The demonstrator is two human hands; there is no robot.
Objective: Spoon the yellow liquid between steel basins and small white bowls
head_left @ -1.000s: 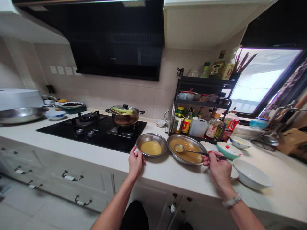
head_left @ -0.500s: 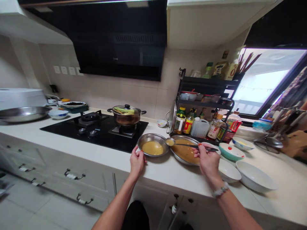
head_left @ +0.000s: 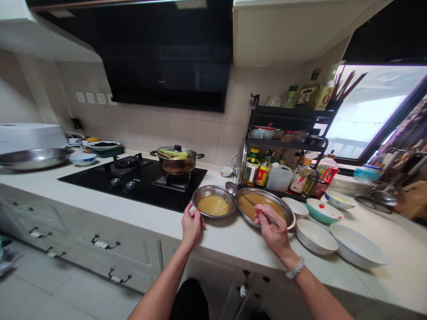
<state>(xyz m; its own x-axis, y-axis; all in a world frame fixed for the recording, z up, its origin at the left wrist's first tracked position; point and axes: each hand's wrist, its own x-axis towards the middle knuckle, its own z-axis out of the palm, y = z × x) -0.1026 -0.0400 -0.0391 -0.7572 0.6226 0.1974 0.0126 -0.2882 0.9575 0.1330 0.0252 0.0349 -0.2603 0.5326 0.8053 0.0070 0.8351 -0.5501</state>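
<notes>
My right hand (head_left: 271,229) grips the dark handle of a ladle (head_left: 231,188). The ladle's bowl is tipped over the right rim of a smaller metal bowl (head_left: 200,212), and a thin stream falls into the yellowish liquid (head_left: 211,206) there. With fingers closed on its near left rim, my left hand (head_left: 192,224) holds this smaller bowl. Just right of it stands a larger metal bowl (head_left: 289,213) of brownish liquid (head_left: 247,202), partly hidden behind my right hand.
A lidded pot (head_left: 176,165) sits on the black gas hob (head_left: 150,193). Behind the bowls stands a rack (head_left: 283,142) with bottles and jars. Several bowls, including a white bowl (head_left: 316,235) and a green-rimmed bowl (head_left: 323,210), line the right counter. A wide metal pan (head_left: 35,158) lies far left.
The ladle, full and level between the bowls before, has tilted and its liquid pours into the smaller bowl. My right hand has shifted left and rotated. My left hand stays in place.
</notes>
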